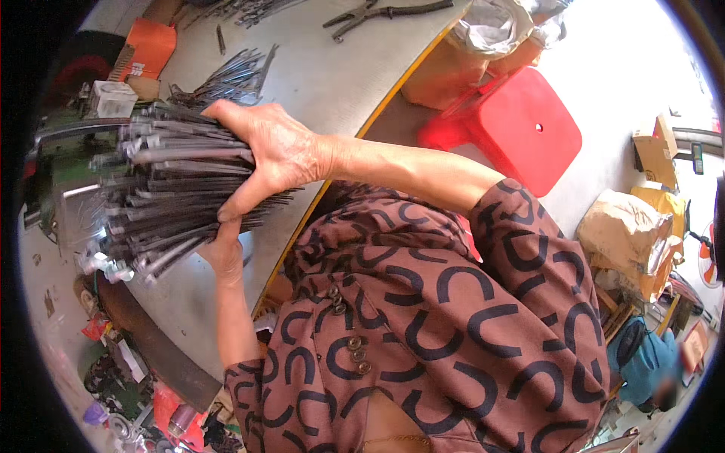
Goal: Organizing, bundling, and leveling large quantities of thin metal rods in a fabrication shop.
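A thick bundle of thin, dark metal rods (177,177) is held above the left part of the grey table (325,79). My right hand (276,147) spans its near side, thumb and fingers spread wide around the rods. Lower down, my left hand (225,253) grips the bundle from below; most of its fingers are hidden behind the rods. The rods' far ends are blurred. Just beyond my right hand, a smaller loose pile of similar rods (234,79) lies on the tabletop.
Dark-handled pliers (389,13) and more rods lie toward the table's far end. An orange box (147,49) and a small white box (113,100) stand at the far left. A red stool (525,128) is right of the yellow table edge, with sacks (627,234) farther right.
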The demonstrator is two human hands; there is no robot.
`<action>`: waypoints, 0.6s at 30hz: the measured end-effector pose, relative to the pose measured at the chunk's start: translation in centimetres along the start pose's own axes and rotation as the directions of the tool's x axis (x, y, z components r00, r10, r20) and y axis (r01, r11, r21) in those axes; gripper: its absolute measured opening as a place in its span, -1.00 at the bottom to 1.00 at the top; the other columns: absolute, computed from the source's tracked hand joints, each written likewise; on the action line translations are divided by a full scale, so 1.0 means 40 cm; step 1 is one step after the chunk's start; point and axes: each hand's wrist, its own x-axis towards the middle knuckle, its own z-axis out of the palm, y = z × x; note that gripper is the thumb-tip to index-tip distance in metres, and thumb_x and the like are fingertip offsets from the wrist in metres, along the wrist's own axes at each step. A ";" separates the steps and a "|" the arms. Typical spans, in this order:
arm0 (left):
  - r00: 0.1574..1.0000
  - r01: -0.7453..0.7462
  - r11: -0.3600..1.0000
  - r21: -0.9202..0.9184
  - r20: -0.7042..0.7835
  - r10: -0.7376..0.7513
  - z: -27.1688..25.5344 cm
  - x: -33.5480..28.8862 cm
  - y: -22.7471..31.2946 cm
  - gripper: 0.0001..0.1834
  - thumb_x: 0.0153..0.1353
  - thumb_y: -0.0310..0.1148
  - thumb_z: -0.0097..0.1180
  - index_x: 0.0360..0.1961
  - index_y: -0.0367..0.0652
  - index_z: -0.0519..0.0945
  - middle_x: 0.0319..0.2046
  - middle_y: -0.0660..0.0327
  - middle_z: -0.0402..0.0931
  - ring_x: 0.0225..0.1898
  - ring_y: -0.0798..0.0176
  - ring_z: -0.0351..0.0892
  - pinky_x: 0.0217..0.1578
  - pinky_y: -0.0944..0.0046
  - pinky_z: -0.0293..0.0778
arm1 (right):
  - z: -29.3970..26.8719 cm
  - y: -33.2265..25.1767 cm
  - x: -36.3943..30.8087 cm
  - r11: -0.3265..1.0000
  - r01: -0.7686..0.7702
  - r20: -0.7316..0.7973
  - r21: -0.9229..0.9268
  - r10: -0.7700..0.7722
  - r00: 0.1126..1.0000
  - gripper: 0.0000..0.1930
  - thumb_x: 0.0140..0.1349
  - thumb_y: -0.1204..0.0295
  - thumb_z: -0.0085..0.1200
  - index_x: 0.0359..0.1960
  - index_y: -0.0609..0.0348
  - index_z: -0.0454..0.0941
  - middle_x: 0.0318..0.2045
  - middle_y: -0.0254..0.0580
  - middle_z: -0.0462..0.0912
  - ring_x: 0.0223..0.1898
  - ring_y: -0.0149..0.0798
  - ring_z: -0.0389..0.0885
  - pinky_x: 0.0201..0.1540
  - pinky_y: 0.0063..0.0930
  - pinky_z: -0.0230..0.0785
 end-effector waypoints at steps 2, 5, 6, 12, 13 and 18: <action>0.999 0.004 0.999 0.054 0.035 -0.006 0.030 0.020 0.052 -0.15 -0.03 -0.54 0.42 0.29 -0.28 0.25 0.20 0.17 0.31 0.16 0.19 0.35 0.24 0.15 0.28 | -0.003 -0.042 0.018 0.996 -0.085 0.022 0.013 0.084 0.996 -0.08 -0.37 0.13 0.52 0.07 0.28 0.33 -0.21 0.07 0.64 -0.14 0.01 0.65 -0.08 -0.22 0.48; 0.999 -0.045 0.999 0.031 0.030 0.044 0.059 0.046 0.080 -0.15 -0.08 -0.51 0.45 0.25 -0.29 0.28 0.15 0.14 0.37 0.09 0.18 0.41 0.18 0.15 0.36 | -0.025 -0.084 0.027 0.997 -0.069 -0.003 -0.029 0.069 0.998 -0.07 -0.37 0.16 0.53 0.08 0.29 0.31 -0.18 0.06 0.65 -0.12 -0.01 0.66 -0.06 -0.25 0.48; 0.995 -0.052 0.998 0.042 0.088 0.048 0.057 0.056 0.090 -0.16 -0.09 -0.50 0.46 0.24 -0.30 0.30 0.12 0.13 0.39 0.07 0.18 0.44 0.17 0.15 0.38 | -0.026 -0.096 0.032 0.997 -0.055 -0.001 -0.049 0.055 0.998 -0.07 -0.37 0.16 0.53 0.08 0.29 0.31 -0.18 0.06 0.65 -0.12 -0.01 0.66 -0.06 -0.25 0.48; 0.992 0.010 0.996 -0.090 0.126 0.002 0.159 0.112 0.156 -0.22 -0.16 -0.56 0.45 0.16 -0.33 0.38 0.05 0.12 0.45 0.01 0.18 0.48 0.12 0.17 0.42 | -0.060 -0.125 0.005 0.976 -0.217 -0.166 0.022 0.217 0.962 -0.06 -0.35 0.22 0.55 0.10 0.29 0.27 -0.19 0.03 0.62 -0.11 -0.09 0.63 -0.05 -0.28 0.44; 0.985 0.022 0.995 -0.093 0.174 -0.005 0.172 0.121 0.164 -0.21 -0.17 -0.56 0.46 0.16 -0.33 0.37 0.05 0.12 0.45 0.01 0.18 0.48 0.12 0.18 0.42 | -0.069 -0.131 -0.003 0.969 -0.238 -0.187 0.072 0.247 0.951 -0.08 -0.33 0.25 0.55 0.10 0.30 0.28 -0.19 -0.03 0.61 -0.11 -0.17 0.60 -0.02 -0.32 0.40; 0.946 0.177 0.979 -0.097 0.290 -0.143 0.233 0.155 0.214 -0.16 -0.18 -0.58 0.46 0.20 -0.34 0.34 0.07 0.12 0.44 0.01 0.22 0.49 0.09 0.21 0.44 | -0.105 -0.158 -0.022 0.945 -0.310 -0.280 0.102 0.326 0.903 -0.11 -0.32 0.30 0.53 0.09 0.31 0.29 -0.16 -0.10 0.58 -0.06 -0.29 0.52 0.05 -0.39 0.34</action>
